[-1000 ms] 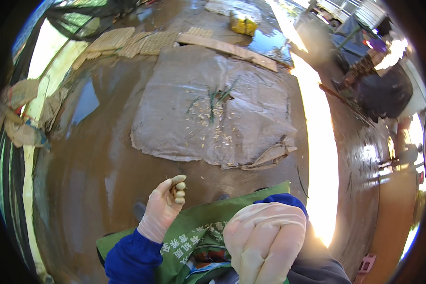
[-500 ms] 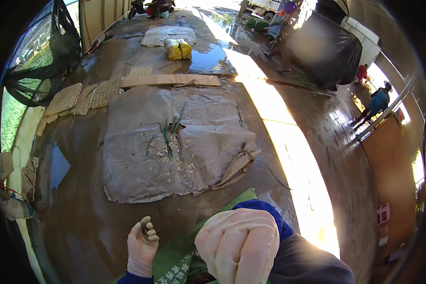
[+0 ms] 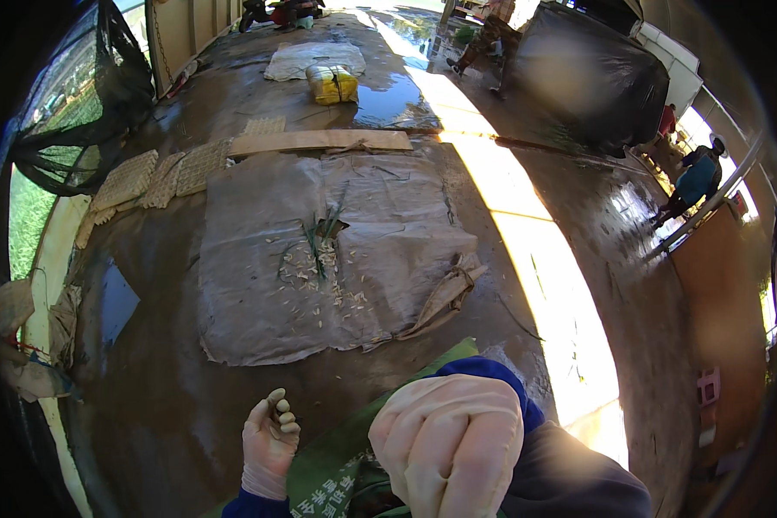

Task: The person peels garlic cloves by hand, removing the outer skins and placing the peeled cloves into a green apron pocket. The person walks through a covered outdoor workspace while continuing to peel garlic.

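Both of my hands wear thin whitish gloves. My left hand is low and left of centre, its fingers curled in and their tips stained grey. Whatever it may pinch is too small to make out. Close up at the bottom centre, my right hand is closed in a fist, knuckles upward, and its inside is hidden. Between and beneath both hands lies a green apron with white print. Ahead on the floor is a flattened greyish-brown sheet, with small pale pieces and green leaf strands scattered over it.
A wooden board and several egg-tray-like pads line the sheet's far side. Beyond sits a yellow bundle beside a puddle. A black-covered pile stands at right, near a person in blue.
The view has shifted slightly, moving the floor and my hands a little rightward in the picture. Both hands keep their closed shapes. People at the upper right have changed position and posture.
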`<act>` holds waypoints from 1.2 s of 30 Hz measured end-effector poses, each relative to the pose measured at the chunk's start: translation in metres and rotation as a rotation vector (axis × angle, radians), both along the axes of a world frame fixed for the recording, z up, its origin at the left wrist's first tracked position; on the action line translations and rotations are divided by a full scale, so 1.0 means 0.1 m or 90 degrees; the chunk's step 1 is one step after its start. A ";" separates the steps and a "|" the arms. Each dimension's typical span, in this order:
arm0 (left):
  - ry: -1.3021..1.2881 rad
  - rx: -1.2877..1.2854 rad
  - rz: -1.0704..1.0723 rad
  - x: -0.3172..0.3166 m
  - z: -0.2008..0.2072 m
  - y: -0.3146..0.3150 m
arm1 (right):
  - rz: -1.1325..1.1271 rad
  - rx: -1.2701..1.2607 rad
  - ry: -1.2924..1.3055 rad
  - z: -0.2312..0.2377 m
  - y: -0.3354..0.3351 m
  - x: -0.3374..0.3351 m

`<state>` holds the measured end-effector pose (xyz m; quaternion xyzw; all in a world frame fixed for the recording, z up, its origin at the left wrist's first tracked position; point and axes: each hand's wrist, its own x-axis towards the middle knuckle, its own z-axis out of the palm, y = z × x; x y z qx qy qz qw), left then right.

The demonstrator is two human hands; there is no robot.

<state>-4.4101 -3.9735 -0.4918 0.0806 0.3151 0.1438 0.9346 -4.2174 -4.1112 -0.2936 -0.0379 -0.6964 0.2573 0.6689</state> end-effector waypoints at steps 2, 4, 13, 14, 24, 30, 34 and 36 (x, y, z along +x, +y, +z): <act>0.002 -0.007 0.002 0.00 0.01 0.00 | -0.004 -0.013 0.025 0.00 0.00 -0.02; 0.016 -0.017 0.010 0.00 0.01 0.00 | 0.007 -0.011 0.021 -0.01 0.01 -0.03; 0.000 -0.013 0.001 0.00 0.01 0.00 | -0.010 -0.049 -0.035 0.02 -0.02 -0.09; -0.004 -0.013 0.001 0.00 0.01 0.00 | -0.008 -0.049 -0.044 0.02 -0.02 -0.10; -0.003 -0.015 0.001 -0.01 0.03 0.00 | -0.012 -0.056 -0.044 -0.02 0.02 -0.18; -0.019 -0.030 0.002 -0.01 0.02 0.00 | -0.014 -0.054 -0.035 -0.01 0.06 -0.20; 0.001 -0.019 0.010 -0.01 0.00 0.00 | 0.011 -0.076 -0.064 0.04 0.04 -0.16; -0.013 -0.023 0.002 -0.01 0.00 0.00 | 0.020 -0.091 -0.080 0.06 0.02 -0.14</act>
